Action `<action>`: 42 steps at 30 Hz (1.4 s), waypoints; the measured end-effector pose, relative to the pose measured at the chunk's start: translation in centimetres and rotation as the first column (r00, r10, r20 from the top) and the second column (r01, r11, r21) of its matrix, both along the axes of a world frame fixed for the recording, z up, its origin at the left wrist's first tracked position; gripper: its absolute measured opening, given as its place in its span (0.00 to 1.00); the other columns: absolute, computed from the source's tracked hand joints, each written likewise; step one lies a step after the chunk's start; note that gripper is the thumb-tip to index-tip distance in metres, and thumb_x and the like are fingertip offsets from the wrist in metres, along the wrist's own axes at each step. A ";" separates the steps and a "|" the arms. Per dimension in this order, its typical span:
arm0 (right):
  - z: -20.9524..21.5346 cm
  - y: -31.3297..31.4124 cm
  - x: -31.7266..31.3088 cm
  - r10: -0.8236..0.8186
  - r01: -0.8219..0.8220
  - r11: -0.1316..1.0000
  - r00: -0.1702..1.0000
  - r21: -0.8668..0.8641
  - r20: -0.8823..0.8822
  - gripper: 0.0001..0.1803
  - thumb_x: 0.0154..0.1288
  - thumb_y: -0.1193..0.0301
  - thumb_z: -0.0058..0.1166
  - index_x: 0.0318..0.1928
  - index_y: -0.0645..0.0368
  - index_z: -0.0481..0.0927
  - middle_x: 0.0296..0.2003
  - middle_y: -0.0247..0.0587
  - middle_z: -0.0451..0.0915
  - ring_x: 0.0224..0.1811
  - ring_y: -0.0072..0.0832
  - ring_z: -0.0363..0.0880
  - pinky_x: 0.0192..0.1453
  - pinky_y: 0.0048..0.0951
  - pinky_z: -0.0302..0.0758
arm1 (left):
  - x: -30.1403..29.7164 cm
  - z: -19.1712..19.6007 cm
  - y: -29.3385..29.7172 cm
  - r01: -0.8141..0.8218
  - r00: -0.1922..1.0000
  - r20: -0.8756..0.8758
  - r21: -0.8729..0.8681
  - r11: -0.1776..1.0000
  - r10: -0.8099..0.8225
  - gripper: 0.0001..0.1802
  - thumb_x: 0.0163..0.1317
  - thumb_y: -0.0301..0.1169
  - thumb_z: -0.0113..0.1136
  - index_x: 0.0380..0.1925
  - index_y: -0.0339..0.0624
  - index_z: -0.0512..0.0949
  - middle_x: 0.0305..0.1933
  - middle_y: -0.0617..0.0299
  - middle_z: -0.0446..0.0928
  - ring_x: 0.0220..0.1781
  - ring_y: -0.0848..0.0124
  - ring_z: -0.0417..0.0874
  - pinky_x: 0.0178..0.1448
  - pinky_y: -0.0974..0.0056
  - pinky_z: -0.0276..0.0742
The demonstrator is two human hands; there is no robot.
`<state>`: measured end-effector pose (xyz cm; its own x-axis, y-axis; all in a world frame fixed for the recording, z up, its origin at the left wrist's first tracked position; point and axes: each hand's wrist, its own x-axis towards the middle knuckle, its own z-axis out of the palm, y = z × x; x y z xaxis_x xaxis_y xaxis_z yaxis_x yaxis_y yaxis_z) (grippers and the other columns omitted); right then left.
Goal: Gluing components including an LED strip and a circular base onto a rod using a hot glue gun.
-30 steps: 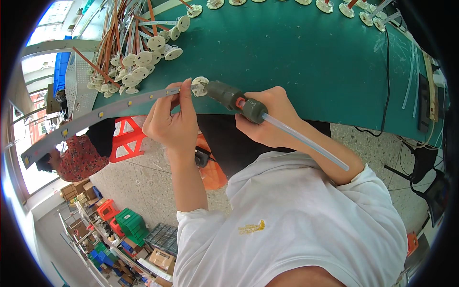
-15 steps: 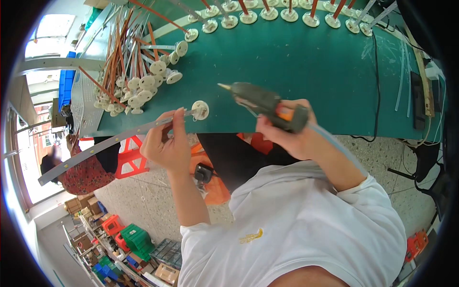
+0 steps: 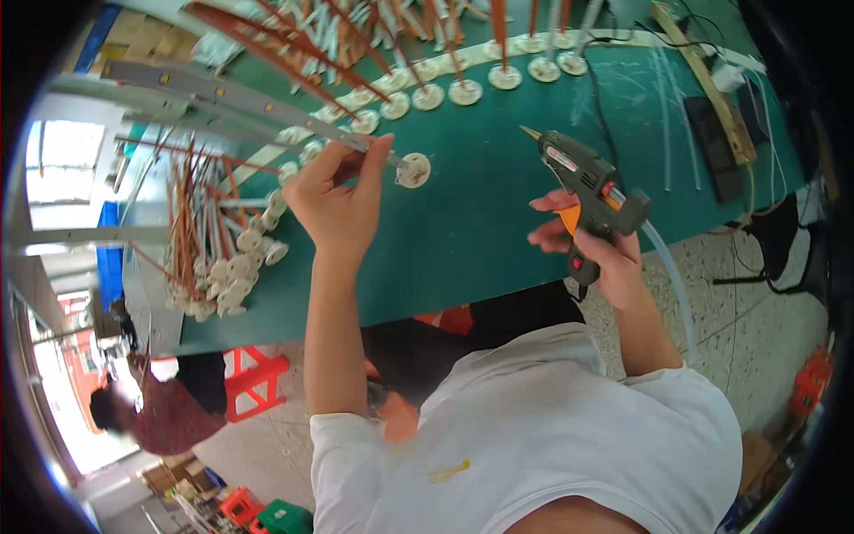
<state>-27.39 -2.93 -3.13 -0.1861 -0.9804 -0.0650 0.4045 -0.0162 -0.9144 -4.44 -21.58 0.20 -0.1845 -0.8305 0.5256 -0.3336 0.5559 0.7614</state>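
My left hand (image 3: 334,209) pinches a long grey strip (image 3: 258,104) dotted with small yellowish squares, close to one end. At that end a round white disc base (image 3: 414,171) is attached, held over the green table. The strip's other end points to the far left. My right hand (image 3: 620,276) is wrapped around the handle of a dark glue gun (image 3: 583,173) with an orange trigger. Its pale nozzle points to the far left, apart from the disc. A clear glue stick (image 3: 663,249) trails from the gun's back.
Brown and silver strips on white discs (image 3: 465,92) stand in a row at the back. A heap of similar pieces (image 3: 236,271) lies at the left. A wooden bar (image 3: 707,84) and cables lie at the right. Beyond a red stool (image 3: 253,383), another person (image 3: 169,414) is at the left.
My left hand has moved farther over the table, and the strip's free end has swung from near left to far left. The glue gun has moved right, its nozzle tilting farther away. The view has shifted.
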 end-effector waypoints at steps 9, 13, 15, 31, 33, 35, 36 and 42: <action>-3.0 -0.2 -3.6 -0.311 0.328 0.934 0.942 -0.143 0.128 0.22 0.65 0.72 0.50 0.58 0.70 0.74 0.52 0.60 0.78 0.25 0.30 0.79 0.26 0.28 0.77 | -11.7 -0.6 -2.8 0.170 0.963 0.243 -0.204 0.964 -0.119 0.10 0.58 0.32 0.74 0.28 0.37 0.84 0.20 0.58 0.82 0.22 0.69 0.84 0.29 0.69 0.73; -2.9 -0.9 -3.7 -0.338 0.366 0.927 0.910 -0.081 0.238 0.22 0.64 0.72 0.50 0.56 0.70 0.75 0.51 0.60 0.78 0.24 0.28 0.78 0.26 0.26 0.75 | -9.5 -0.6 -2.2 0.124 0.967 0.243 -0.219 0.968 -0.069 0.07 0.56 0.28 0.75 0.28 0.38 0.85 0.21 0.58 0.82 0.22 0.70 0.84 0.29 0.68 0.74; -3.2 -0.8 -3.7 -0.326 0.350 0.934 0.917 -0.074 0.229 0.21 0.64 0.72 0.50 0.56 0.70 0.75 0.51 0.60 0.78 0.23 0.27 0.77 0.25 0.25 0.75 | -6.3 -0.7 -2.0 0.037 0.960 0.280 -0.220 0.975 0.027 0.07 0.56 0.27 0.76 0.28 0.37 0.85 0.21 0.59 0.83 0.23 0.73 0.85 0.29 0.70 0.74; -3.8 -0.8 -4.3 -0.307 0.312 0.940 0.950 -0.138 0.051 0.24 0.65 0.70 0.50 0.58 0.72 0.73 0.52 0.59 0.77 0.25 0.22 0.74 0.25 0.22 0.70 | 7.0 -2.3 -5.4 -0.451 0.823 0.282 -0.204 0.869 0.493 0.15 0.60 0.36 0.73 0.25 0.34 0.84 0.18 0.61 0.81 0.20 0.78 0.78 0.30 0.70 0.73; -3.9 -1.0 -4.3 -0.304 0.307 0.941 0.952 -0.143 0.043 0.24 0.65 0.70 0.49 0.58 0.72 0.72 0.52 0.59 0.76 0.25 0.22 0.73 0.25 0.22 0.70 | 6.7 -2.2 -5.4 -0.459 0.808 0.317 -0.189 0.868 0.497 0.14 0.60 0.37 0.73 0.26 0.36 0.85 0.19 0.61 0.82 0.21 0.76 0.81 0.32 0.69 0.74; -4.1 -1.2 -4.2 -0.292 0.295 0.945 0.956 -0.144 0.038 0.24 0.65 0.70 0.49 0.58 0.72 0.72 0.52 0.59 0.76 0.26 0.22 0.73 0.25 0.22 0.69 | 6.4 -2.1 -5.2 -0.466 0.792 0.324 -0.228 0.855 0.518 0.14 0.59 0.38 0.74 0.27 0.36 0.85 0.19 0.61 0.82 0.22 0.74 0.83 0.33 0.69 0.75; -3.9 -1.5 -3.8 -0.300 0.301 0.943 0.953 -0.142 0.030 0.24 0.65 0.69 0.49 0.58 0.73 0.72 0.53 0.59 0.76 0.25 0.22 0.73 0.25 0.22 0.69 | 7.0 -1.8 -5.1 -0.476 0.769 0.329 -0.276 0.835 0.548 0.14 0.58 0.38 0.74 0.27 0.37 0.86 0.19 0.61 0.83 0.23 0.73 0.85 0.34 0.69 0.77; -4.3 -0.7 -4.4 -0.319 0.318 0.935 0.948 -0.155 0.018 0.24 0.64 0.70 0.49 0.57 0.76 0.71 0.51 0.60 0.78 0.25 0.22 0.73 0.26 0.21 0.68 | 8.8 0.1 -1.4 -0.455 0.826 0.269 -0.198 0.868 0.494 0.15 0.56 0.37 0.76 0.35 0.36 0.86 0.28 0.58 0.87 0.29 0.69 0.89 0.41 0.67 0.82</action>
